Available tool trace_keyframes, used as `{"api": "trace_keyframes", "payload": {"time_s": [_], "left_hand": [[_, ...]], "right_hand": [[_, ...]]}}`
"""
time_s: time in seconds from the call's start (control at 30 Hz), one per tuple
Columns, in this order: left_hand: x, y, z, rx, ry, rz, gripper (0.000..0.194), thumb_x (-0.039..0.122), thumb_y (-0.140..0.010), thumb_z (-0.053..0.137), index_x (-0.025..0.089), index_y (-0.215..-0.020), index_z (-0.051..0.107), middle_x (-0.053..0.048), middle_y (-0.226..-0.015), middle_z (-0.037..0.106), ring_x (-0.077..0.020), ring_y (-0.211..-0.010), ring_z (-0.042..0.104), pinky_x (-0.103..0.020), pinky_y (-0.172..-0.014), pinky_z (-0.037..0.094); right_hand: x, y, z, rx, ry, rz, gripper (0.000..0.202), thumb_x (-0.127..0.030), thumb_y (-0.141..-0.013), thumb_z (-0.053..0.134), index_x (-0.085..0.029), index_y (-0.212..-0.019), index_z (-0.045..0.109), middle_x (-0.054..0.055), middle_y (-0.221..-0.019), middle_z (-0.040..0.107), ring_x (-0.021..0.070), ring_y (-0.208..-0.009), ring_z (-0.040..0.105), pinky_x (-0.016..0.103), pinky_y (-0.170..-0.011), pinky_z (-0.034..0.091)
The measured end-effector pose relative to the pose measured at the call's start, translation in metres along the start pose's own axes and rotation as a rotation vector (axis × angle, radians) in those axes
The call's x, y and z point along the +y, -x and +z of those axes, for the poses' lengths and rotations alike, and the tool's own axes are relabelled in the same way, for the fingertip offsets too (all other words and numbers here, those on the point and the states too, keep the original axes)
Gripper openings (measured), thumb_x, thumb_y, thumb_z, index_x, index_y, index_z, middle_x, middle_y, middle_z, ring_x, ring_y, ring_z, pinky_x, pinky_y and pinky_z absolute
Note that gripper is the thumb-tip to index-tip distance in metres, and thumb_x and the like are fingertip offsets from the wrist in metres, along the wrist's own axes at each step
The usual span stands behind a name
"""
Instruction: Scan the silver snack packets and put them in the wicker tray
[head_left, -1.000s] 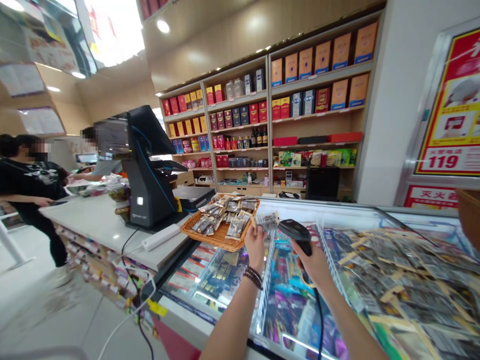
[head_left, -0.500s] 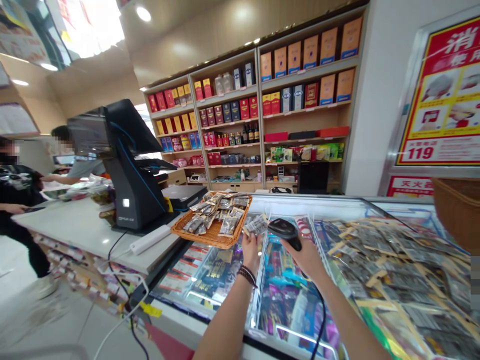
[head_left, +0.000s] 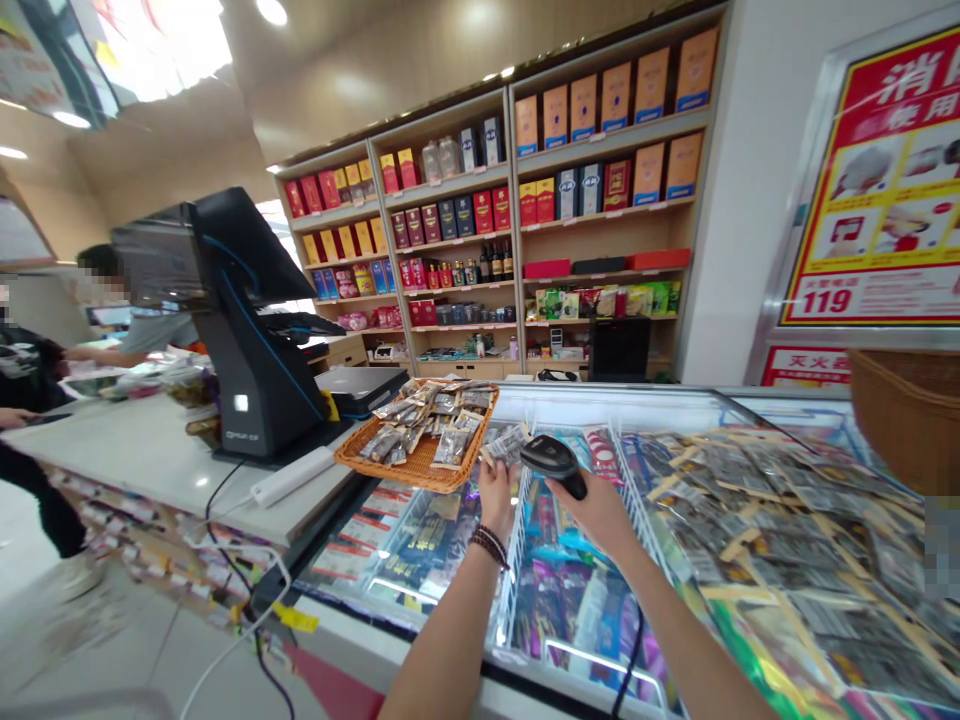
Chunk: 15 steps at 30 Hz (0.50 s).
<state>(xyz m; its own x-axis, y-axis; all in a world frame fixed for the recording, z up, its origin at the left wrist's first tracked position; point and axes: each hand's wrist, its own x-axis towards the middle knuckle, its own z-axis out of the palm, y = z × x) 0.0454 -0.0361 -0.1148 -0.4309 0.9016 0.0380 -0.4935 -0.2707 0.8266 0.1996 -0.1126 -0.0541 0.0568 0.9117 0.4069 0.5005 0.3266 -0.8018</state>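
Shop counter area, glass-topped freezer point(head_left: 570, 402) in front, stocked shelves point(head_left: 457, 270) behind. Small clear packet point(head_left: 510, 442) with dark contents is held up over the freezer, just right of the orange wicker tray point(head_left: 450, 483). Left hand point(head_left: 496, 497) has its fingers pinched together on the packet's near edge; beaded bracelet point(head_left: 489, 547) on that wrist. Right hand point(head_left: 598, 515) has fingers wrapped around the handle of a black handheld scanner point(head_left: 552, 458), head just beside the packet, can't tell if touching; whether the trigger is pressed can't be seen. Black cable point(head_left: 631, 655) hangs below the right hand. Similar packets point(head_left: 405, 425) lie loosely in the tray, mostly toward its back and left. Big spread of packets point(head_left: 795, 520) at right, brown basket point(head_left: 904, 420) near it. Left: white counter point(head_left: 135, 445) with dark register terminal point(head_left: 255, 370), white power strip point(head_left: 292, 478). Two other people farther left, one in dark clothes point(head_left: 30, 375), partly cut off. Red-yellow poster point(head_left: 870, 200) on right wall.
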Motion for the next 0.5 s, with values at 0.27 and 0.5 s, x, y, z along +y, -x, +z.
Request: {"api": "trace_keyframes", "payload": {"time_s": [0.27,0.5], "left_hand": [[0.0016,-0.0008,-0.0015,-0.022,0.033,-0.012,0.013,0.011,-0.092,0.061,0.02,-0.101,0.059,-0.005,-0.106,0.069,-0.0132,-0.098,0.072,-0.034,-0.1,0.059],[0.0033,0.0042,-0.0011,-0.039,-0.003,0.0,0.007,0.016,-0.095,0.061,0.021,-0.098,0.057,-0.004,-0.103,0.068,-0.0123,-0.096,0.071,-0.032,-0.098,0.059]], "right_hand": [[0.0034,-0.0007,0.0015,0.021,0.008,-0.019,0.035,-0.055,-0.08,0.064,-0.023,-0.066,0.062,0.003,-0.053,0.058,0.0226,-0.049,0.058,0.032,-0.051,0.036],[0.0007,-0.0008,-0.0002,0.029,-0.023,-0.004,0.034,-0.054,-0.078,0.065,-0.024,-0.063,0.061,0.003,-0.049,0.056,0.0231,-0.049,0.06,0.031,-0.049,0.036]]}}
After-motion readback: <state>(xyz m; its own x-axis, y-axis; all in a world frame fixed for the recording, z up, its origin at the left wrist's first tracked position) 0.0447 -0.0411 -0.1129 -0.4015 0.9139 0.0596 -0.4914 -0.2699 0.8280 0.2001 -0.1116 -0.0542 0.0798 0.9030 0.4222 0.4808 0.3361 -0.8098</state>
